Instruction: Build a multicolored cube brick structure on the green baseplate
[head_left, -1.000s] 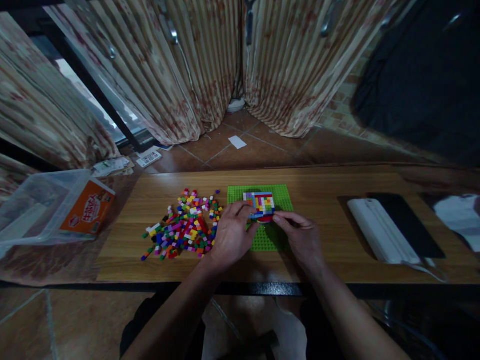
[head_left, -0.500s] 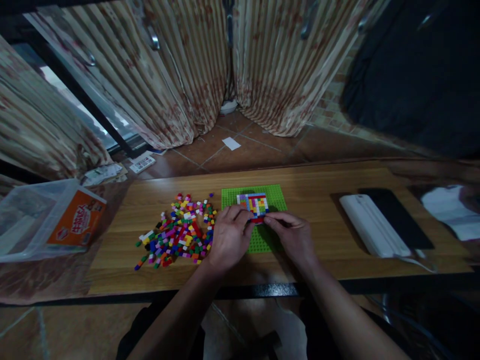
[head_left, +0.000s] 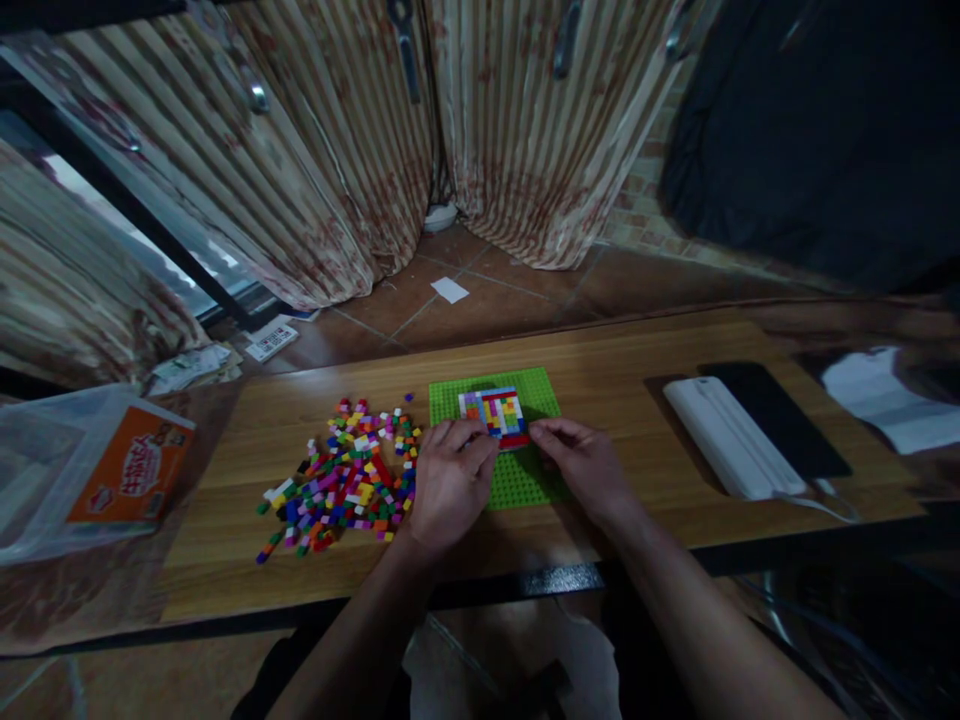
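A green studded baseplate (head_left: 523, 492) lies on the wooden table, carrying a block build (head_left: 501, 413) of small coloured bricks with pale and red edges. My left hand (head_left: 452, 487) is at the build's near left corner, fingers curled with thumb and fingertips together; whatever they hold is hidden. Just off the build's right side, over the plate, my right hand (head_left: 581, 462) has thumb and forefinger pinched together. Anything between them is too small to make out. Left of my left hand spreads a pile of loose toy bricks (head_left: 352, 485) in many colours.
At the table's left stands a clear plastic box (head_left: 45, 430) with an orange label. To the right lie a white device (head_left: 731, 440) with a cable and a dark flat panel (head_left: 787, 420). White paper (head_left: 885, 400) sits at far right. Patterned curtains (head_left: 337, 170) hang behind.
My right hand has drawn slightly right, away from the build's near right corner. My left hand stays at the near left corner. The whole view has shifted and tilted a little.
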